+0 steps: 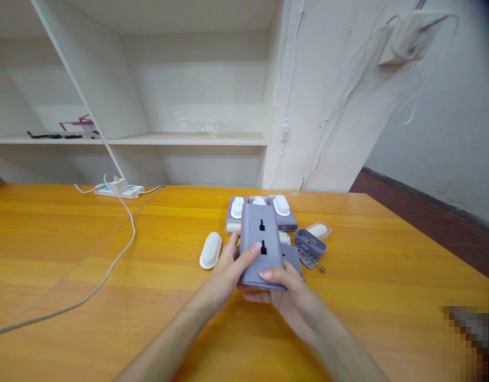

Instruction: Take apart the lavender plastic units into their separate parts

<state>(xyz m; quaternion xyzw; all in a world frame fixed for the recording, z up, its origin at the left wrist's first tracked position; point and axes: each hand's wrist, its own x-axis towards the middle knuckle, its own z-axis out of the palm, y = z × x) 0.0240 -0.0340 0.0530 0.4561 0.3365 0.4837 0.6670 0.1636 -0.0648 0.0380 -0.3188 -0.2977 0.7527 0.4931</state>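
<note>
Both my hands grip a grey-purple plastic box (253,270) with two black keyhole-shaped slots in the face turned up to me. My left hand (230,265) is closed on its left side, the thumb lying beside the lower slot. Round the lower right corner wraps my right hand (290,294), thumb on top and fingers below. The box is tilted above the table and hides part of what lies behind it. A white ribbed oval piece (211,250) lies to the left of my left hand.
Behind stand grey-purple boxes (292,218) topped with white oval pieces (281,205). To the right lie a small grey-purple tray (311,243), a flat grey-purple part (292,257) and a white piece in clear plastic (319,231). A power strip (127,191) trails a cable (127,245) across the table's left.
</note>
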